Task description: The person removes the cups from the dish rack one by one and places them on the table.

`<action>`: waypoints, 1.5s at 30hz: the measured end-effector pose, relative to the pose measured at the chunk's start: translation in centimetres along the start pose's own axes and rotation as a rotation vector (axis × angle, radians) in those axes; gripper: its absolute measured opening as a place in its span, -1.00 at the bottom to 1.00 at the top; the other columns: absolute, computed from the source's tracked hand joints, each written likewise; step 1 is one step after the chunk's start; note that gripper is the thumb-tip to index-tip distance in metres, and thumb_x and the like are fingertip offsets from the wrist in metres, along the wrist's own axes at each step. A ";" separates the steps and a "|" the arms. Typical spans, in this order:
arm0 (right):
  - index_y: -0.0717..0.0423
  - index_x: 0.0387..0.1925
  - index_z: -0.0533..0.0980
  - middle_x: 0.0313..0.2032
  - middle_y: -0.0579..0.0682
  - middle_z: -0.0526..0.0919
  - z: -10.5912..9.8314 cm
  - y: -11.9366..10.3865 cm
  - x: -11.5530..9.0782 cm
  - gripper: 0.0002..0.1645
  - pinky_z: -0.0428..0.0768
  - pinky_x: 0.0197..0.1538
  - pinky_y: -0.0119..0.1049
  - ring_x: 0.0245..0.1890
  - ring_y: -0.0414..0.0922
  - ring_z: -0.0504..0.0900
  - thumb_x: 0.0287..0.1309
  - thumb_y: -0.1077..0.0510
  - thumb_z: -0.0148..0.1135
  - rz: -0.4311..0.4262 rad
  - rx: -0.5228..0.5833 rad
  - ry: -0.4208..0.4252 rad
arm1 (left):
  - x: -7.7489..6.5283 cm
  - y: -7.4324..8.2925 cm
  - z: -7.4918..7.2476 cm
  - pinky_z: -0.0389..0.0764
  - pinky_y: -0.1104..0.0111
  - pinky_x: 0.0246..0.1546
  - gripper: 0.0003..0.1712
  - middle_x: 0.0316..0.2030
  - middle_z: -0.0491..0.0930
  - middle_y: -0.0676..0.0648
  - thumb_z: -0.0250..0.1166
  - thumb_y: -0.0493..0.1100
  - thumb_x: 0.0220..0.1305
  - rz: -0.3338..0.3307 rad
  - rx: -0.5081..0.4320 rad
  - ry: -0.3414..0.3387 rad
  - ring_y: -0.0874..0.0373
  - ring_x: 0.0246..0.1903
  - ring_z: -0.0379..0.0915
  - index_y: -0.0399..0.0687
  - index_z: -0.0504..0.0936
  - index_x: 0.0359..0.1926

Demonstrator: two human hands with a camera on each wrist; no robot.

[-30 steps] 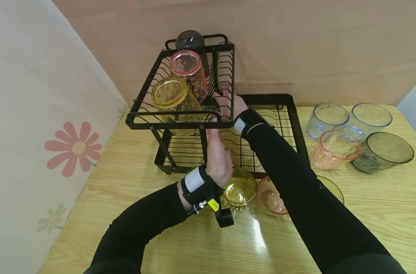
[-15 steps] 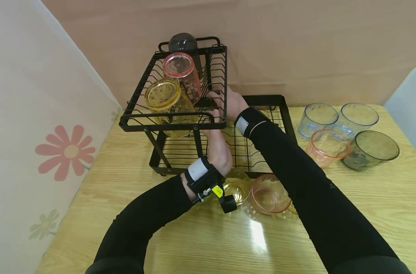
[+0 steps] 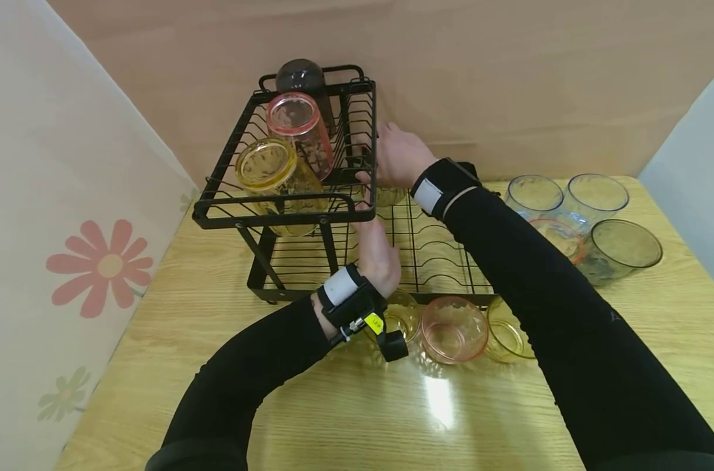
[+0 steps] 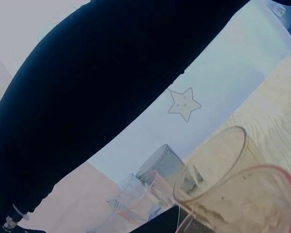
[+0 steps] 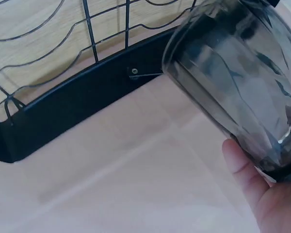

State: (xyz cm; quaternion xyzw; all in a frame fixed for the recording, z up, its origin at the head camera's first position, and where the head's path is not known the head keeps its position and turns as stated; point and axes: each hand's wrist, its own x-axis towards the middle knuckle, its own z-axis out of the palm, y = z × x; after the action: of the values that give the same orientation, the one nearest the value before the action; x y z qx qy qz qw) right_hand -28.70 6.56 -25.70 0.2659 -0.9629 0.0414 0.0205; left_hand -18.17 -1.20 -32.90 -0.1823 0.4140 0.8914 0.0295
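The right hand (image 3: 401, 156) is in the upper middle of the head view, just beside the rack's upper shelf (image 3: 286, 221). Its grip is closed round a grey glass (image 5: 237, 82); in the right wrist view the glass fills the upper right, tilted, with the thumb against its lower end. There it overlaps the black edge of the lower shelf (image 5: 82, 92); whether they touch I cannot tell.

The left hand (image 3: 377, 252) reaches up the middle of the head view over the lower shelf. The upper shelf partly covers its fingers, so I cannot tell how far its grip is spread or whether it holds anything.

On the upper shelf, upper left of centre, a dark glass (image 3: 300, 75), a pink glass (image 3: 298, 124) and a yellow glass (image 3: 274, 173) stand upside down in a row. On the worktop (image 3: 310, 405), below the rack in the frame, sit a pink bowl (image 3: 454, 328) and yellow bowls (image 3: 507, 330) on either side of it. At the right are two blue glasses (image 3: 597, 193), a red-rimmed glass (image 3: 560, 239) and a smoky glass (image 3: 624, 245), grouped close together.
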 end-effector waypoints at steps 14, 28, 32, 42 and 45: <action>0.07 0.13 0.42 -0.14 0.15 0.37 -2.9 0.2 -4.9 -0.39 0.52 -0.24 -0.02 -0.18 0.07 0.44 0.20 -0.20 0.24 -0.097 -0.008 -0.072 | -4.9 1.4 2.6 0.15 -0.34 0.15 -0.01 0.47 -0.25 -0.30 0.01 0.38 0.33 -0.192 -0.267 -0.065 -0.25 0.40 -0.13 0.26 -0.32 0.53; -0.03 -0.02 0.47 -0.15 0.05 0.43 -8.2 0.0 -13.4 -0.51 0.44 -0.49 -0.17 -0.37 -0.04 0.44 0.16 -0.21 0.29 -0.158 -0.001 0.011 | -6.7 -0.7 3.3 0.31 -0.30 0.06 0.00 0.31 0.06 -0.30 0.10 0.48 0.17 -0.349 -0.382 -0.134 -0.30 0.32 0.02 0.12 -0.04 0.44; -0.06 -0.01 0.48 -0.12 0.02 0.44 -9.1 -0.1 -14.9 -0.52 0.43 -0.47 -0.15 -0.41 -0.06 0.44 0.15 -0.21 0.32 -0.174 0.028 0.054 | -7.3 -0.7 3.5 0.25 -0.27 0.13 -0.09 0.26 0.15 -0.22 0.07 0.52 0.15 -0.418 -0.422 -0.277 -0.06 0.15 0.25 0.18 0.10 0.37; -0.02 0.07 0.48 -0.04 -0.01 0.46 -9.0 0.6 -17.2 -0.44 0.51 -0.35 -0.03 -0.31 -0.03 0.51 0.08 -0.11 0.41 -0.202 0.115 0.126 | -8.7 -0.3 4.2 0.28 -0.18 0.18 -0.27 0.16 0.38 -0.12 0.02 0.52 0.19 -0.471 -0.374 -0.499 -0.06 0.21 0.29 0.20 0.45 0.18; -0.02 0.07 0.46 -0.02 -0.02 0.46 -8.6 1.0 -17.9 -0.45 0.49 -0.29 -0.02 -0.25 -0.03 0.51 0.08 -0.07 0.42 -0.200 0.154 0.151 | -8.8 -0.5 4.3 0.29 -0.13 0.20 -0.36 0.10 0.48 -0.02 -0.01 0.46 0.26 -0.472 -0.322 -0.537 -0.08 0.19 0.36 0.22 0.51 0.14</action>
State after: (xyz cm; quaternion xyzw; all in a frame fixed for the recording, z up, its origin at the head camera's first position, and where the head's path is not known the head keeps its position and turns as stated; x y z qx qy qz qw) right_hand -13.74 17.33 -18.27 0.3575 -0.9213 0.1328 0.0766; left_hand -11.14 3.24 -27.61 -0.0350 0.1930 0.9296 0.3121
